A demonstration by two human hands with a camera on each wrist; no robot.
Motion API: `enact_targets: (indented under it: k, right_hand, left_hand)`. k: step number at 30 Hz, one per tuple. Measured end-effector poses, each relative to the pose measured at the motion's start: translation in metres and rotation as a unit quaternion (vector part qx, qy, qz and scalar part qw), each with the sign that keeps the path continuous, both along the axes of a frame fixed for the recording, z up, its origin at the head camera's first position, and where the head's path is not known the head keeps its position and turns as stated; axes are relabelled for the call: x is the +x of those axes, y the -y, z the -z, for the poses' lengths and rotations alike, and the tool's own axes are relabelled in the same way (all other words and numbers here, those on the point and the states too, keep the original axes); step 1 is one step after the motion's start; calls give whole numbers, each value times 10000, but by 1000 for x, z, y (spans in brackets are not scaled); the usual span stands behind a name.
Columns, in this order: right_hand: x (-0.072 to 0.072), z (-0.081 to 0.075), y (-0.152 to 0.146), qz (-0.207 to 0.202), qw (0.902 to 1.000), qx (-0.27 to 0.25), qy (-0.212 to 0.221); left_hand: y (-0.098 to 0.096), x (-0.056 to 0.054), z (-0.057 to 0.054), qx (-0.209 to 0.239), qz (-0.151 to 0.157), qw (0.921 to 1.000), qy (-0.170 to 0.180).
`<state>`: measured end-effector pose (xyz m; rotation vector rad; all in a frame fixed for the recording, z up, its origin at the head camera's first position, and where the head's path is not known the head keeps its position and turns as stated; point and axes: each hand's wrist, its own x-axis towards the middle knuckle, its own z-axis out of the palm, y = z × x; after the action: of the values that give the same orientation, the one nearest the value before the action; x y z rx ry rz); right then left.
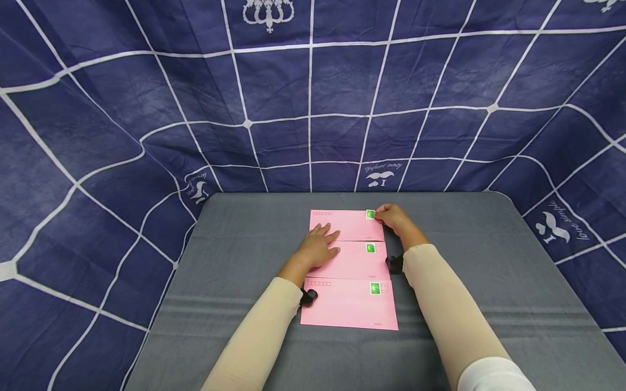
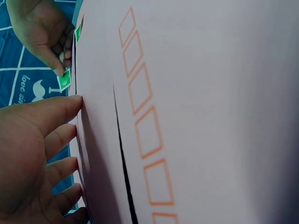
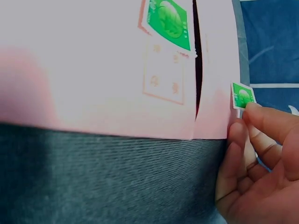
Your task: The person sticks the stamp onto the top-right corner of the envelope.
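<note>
Three pink envelopes lie in a column: a far one (image 1: 349, 228), a middle one (image 1: 354, 263) and a near one (image 1: 342, 309). With fingers spread, my left hand (image 1: 317, 248) rests across the far and middle envelopes, near their left side. At the far envelope's top right corner, my right hand (image 1: 395, 220) pinches a green postage stamp (image 1: 370, 214) by its edge; the right wrist view shows thumb and fingers on this stamp (image 3: 243, 95). Similar stamps sit at the upper right of the middle envelope (image 1: 370, 248) and the near envelope (image 1: 375, 288).
A grey cloth-covered table (image 1: 249, 244) carries the envelopes. Behind it and along both sides hangs a dark blue curtain (image 1: 274, 81) with white grid lines. Black wrist-camera mounts (image 1: 309, 297) sit close above the envelopes.
</note>
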<state>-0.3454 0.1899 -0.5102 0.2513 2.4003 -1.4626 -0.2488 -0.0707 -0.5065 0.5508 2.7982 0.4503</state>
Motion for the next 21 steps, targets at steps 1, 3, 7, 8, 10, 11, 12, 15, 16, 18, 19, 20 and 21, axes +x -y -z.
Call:
enact_targets:
  k: [1, 3, 7, 8, 10, 11, 12, 15, 16, 18, 19, 20, 21]
  right_hand:
    - [-3, 3, -2, -71, 9999, -132, -35]
    - [-6, 4, -2, -150, 9997, -178, -12]
    - [-5, 0, 2, -246, 9996, -101, -25]
    - [-3, -4, 4, -215, 9998, 36, 20]
    - [1, -10, 7, -243, 9996, 127, 4]
    - [2, -12, 8, -245, 9996, 170, -1]
    - [3, -14, 9, -271, 9994, 209, 9]
    - [3, -16, 10, -317, 9990, 308, 5]
    - [3, -15, 10, -338, 9989, 333, 1]
    - [2, -13, 10, -347, 9987, 376, -25]
    - [1, -12, 10, -349, 9986, 387, -57]
    - [1, -11, 10, -329, 9986, 395, -78]
    - [0, -10, 10, -305, 9987, 401, -106]
  left_hand:
    - [0, 0, 0, -3, -6, 10000, -1]
    - [0, 0, 1, -18, -13, 10000, 15]
    - [0, -1, 1, -40, -3, 10000, 35]
    - [0, -1, 2, -44, 5, 10000, 42]
    - [0, -1, 2, -37, 16, 10000, 37]
    - [0, -2, 2, -28, 17, 10000, 36]
    - [0, -2, 2, -17, 11, 10000, 35]
    - [1, -3, 3, -7, 13, 10000, 34]
    - [1, -3, 3, -3, 11, 10000, 34]
    - [1, -3, 3, -9, 6, 10000, 51]
    - [1, -3, 3, -9, 0, 10000, 66]
    - [1, -3, 3, -5, -5, 10000, 74]
    - [1, -3, 3, -3, -18, 10000, 94]
